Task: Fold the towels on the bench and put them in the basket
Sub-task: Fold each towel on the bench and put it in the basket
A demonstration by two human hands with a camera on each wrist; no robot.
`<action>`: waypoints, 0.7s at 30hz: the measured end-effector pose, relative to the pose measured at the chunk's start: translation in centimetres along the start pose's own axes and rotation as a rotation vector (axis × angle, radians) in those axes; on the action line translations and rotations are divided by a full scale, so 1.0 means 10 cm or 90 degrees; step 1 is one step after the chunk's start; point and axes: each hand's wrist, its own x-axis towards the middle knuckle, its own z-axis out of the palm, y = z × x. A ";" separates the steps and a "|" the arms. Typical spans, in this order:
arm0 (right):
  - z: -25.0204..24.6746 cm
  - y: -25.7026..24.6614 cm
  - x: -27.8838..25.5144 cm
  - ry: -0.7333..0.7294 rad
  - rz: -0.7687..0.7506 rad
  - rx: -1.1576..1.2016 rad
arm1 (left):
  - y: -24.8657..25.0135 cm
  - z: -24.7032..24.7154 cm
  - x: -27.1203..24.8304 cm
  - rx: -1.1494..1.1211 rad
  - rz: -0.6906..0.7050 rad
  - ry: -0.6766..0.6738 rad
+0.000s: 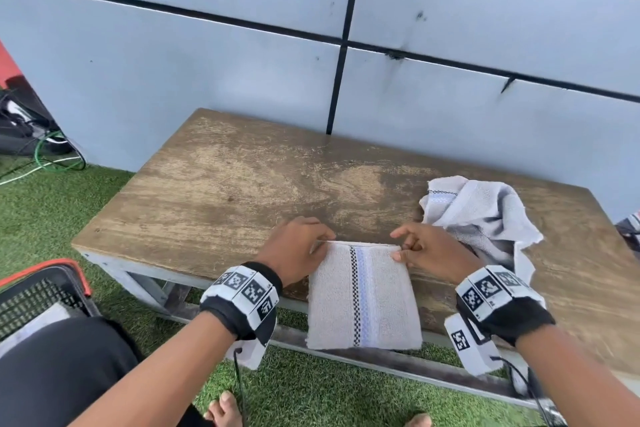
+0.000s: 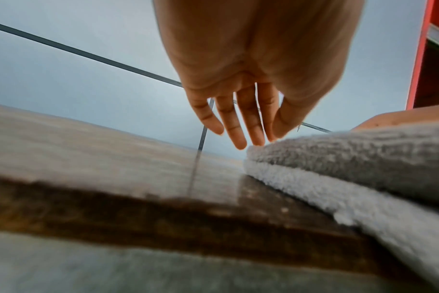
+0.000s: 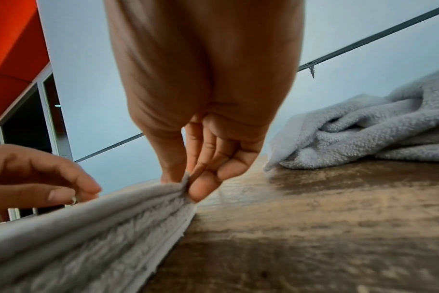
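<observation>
- Pinching folded towel [image 1: 363, 295] far corner w/ right hand [image 1: 427, 253] fingers [image 3: 201, 188]; soft, limp.
- We're resting left hand [image 1: 298, 250] fingers [image 2: 238, 128] straight, lightly spread, at other corner.
- We're judging corners best for gripping; desk [image 1: 242, 184] edge overhang may slip.

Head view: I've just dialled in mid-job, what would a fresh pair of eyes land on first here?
First, the folded striped towel draped over the near edge of the wooden bench, with the left hand and the right hand at its far corners; the right hand pinches its corner. Next, the crumpled towel lies unfolded on the bench just right of it. The black basket with its red rim sits on the grass at lower left.
</observation>
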 end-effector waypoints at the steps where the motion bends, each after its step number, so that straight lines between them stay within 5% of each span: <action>1: 0.01 0.00 0.00 0.012 -0.006 0.000 | 0.00 0.00 0.02 0.009 0.003 -0.018; 10: 0.03 0.08 0.02 0.050 -0.188 -0.096 | 0.00 -0.02 0.10 0.001 -0.035 -0.086; 21: 0.08 0.09 0.04 0.066 -0.135 0.028 | -0.06 0.04 0.10 -0.017 -0.021 -0.020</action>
